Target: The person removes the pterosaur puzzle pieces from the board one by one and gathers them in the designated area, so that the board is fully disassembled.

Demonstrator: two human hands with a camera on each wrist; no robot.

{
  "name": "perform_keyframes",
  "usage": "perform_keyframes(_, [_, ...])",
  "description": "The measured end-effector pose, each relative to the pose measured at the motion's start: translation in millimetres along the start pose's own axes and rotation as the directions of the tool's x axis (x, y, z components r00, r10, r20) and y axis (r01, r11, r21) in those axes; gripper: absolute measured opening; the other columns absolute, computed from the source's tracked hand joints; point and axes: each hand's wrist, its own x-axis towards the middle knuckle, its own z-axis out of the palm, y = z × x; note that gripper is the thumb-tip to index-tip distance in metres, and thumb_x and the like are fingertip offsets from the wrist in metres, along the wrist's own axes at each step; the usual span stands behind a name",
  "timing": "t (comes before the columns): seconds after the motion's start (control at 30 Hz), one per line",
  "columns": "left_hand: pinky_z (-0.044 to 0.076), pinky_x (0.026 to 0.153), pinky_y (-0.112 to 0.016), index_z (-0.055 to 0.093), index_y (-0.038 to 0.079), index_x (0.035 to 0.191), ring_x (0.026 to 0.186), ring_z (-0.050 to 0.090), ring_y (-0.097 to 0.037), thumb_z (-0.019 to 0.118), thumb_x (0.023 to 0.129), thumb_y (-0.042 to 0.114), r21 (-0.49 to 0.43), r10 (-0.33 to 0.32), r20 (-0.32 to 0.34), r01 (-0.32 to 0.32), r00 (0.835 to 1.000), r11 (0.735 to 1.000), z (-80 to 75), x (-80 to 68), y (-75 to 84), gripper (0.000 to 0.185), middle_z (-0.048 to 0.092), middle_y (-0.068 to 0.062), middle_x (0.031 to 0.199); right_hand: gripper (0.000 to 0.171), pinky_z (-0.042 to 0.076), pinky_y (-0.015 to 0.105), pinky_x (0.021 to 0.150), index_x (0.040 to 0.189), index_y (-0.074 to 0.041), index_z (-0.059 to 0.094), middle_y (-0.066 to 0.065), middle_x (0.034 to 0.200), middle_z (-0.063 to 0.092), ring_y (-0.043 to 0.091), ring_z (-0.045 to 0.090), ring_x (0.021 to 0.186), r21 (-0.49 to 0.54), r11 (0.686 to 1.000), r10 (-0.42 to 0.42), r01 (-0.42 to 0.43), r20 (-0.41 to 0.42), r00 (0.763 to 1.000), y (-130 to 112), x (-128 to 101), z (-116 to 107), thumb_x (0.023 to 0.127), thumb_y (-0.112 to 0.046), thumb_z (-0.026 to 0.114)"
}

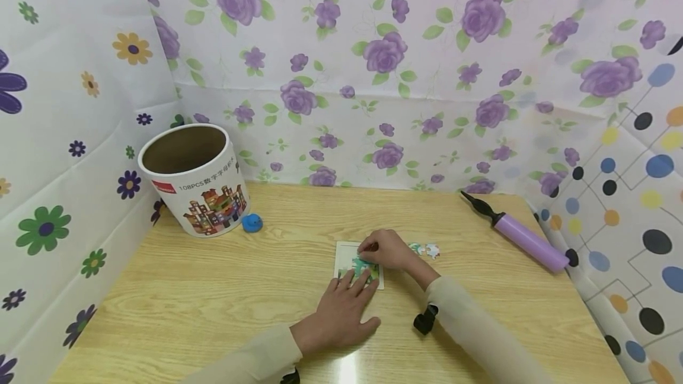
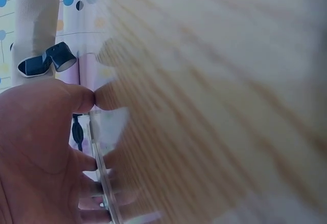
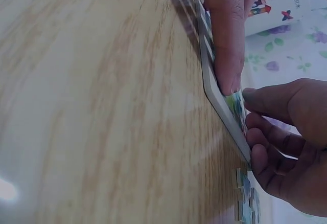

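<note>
A small white-framed puzzle board (image 1: 341,259) with a green picture lies flat at the middle of the wooden table (image 1: 213,289). My left hand (image 1: 353,280) rests on its near part with straight fingers (image 3: 225,45) pressing down. My right hand (image 1: 369,249) is curled over the board's far right part, its thumb and fingers (image 3: 265,98) pinching a greenish puzzle piece (image 3: 236,105) against the board's surface. A few loose puzzle pieces (image 1: 425,249) lie just right of the right hand. In the left wrist view only my palm (image 2: 41,157) and the board's edge (image 2: 102,170) show, blurred.
A round cardboard puzzle tub (image 1: 194,179), open at the top, stands at the back left, with a small blue object (image 1: 252,222) beside it. A purple hand pump (image 1: 520,233) lies at the back right. Flowered sheets wall in the table on three sides.
</note>
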Motion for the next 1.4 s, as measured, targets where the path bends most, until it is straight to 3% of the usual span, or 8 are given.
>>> perform_keyframes(0.47, [0.031,0.113,-0.056,0.032,0.018,0.162,0.153,0.026,-0.036,0.041,0.103,0.058,-0.006,-0.004,-0.023,0.004,1.000,1.000,3.6,1.1,0.3,0.071,0.027,-0.007,0.168,0.006,0.052,0.028,0.070,0.094,-0.017,0.080,-0.010,0.087,0.069,0.005,0.060,0.077,-0.023,1.000,-0.016,0.016,-0.005,1.000,-3.1,0.7,5.1,0.094,-0.022,0.077])
perform_keyframes(0.87, [0.030,0.113,-0.057,0.033,0.018,0.162,0.153,0.025,-0.037,0.042,0.103,0.058,-0.033,-0.006,-0.013,0.006,1.000,0.999,1.9,2.2,-0.1,0.072,0.027,-0.006,0.168,0.004,0.053,0.030,0.073,0.093,-0.018,0.075,-0.009,0.086,0.066,0.007,0.061,0.078,0.052,0.997,0.057,-0.056,-0.004,0.998,-3.9,1.2,6.4,0.093,-0.021,0.078])
perform_keyframes(1.03, [0.028,0.114,-0.058,0.030,0.020,0.163,0.153,0.024,-0.035,0.041,0.102,0.060,-0.022,-0.012,0.007,0.012,1.000,1.000,1.9,3.8,-0.5,0.073,0.025,-0.005,0.169,0.005,0.053,0.031,0.073,0.093,-0.018,0.075,-0.009,0.087,0.066,0.008,0.060,0.079,0.071,0.996,0.046,-0.045,-0.007,0.999,-1.7,0.9,6.4,0.094,-0.022,0.077])
perform_keyframes(1.4, [0.030,0.111,-0.057,0.034,0.016,0.161,0.151,0.027,-0.036,0.044,0.102,0.057,-0.016,0.007,-0.028,-0.008,1.000,1.000,3.7,5.3,-0.7,0.073,0.028,-0.009,0.168,0.005,0.053,0.031,0.072,0.093,-0.019,0.072,-0.009,0.085,0.067,0.008,0.062,0.077,0.118,0.993,0.031,-0.031,0.001,1.000,-1.7,-0.4,5.9,0.096,-0.023,0.074])
